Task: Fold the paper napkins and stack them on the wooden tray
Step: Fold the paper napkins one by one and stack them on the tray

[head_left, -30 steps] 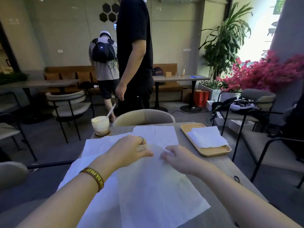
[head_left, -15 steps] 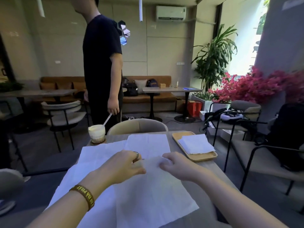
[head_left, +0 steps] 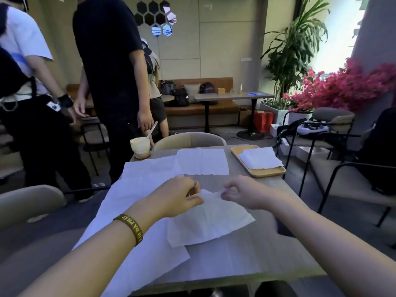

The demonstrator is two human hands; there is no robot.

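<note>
Table (head_left: pixel 267 243) | napkin (head_left: pixel 214 221) smaller now — seemingly folded | left hand (head_left: pixel 177 197), right hand (head_left: pixel 242 195) pinching

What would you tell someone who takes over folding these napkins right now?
Left hand: pinches the far edge of the white paper napkin that lies nearest on the grey table.
Right hand: pinches the same edge, just beside the left.
Done: a small stack of folded white napkins lies on the light wooden tray at the far right of the table.
Left: finish folding the held napkin and put it on the stack. Then fold the flat white napkins still spread out, one at the far middle and more overlapping on the left.
</note>
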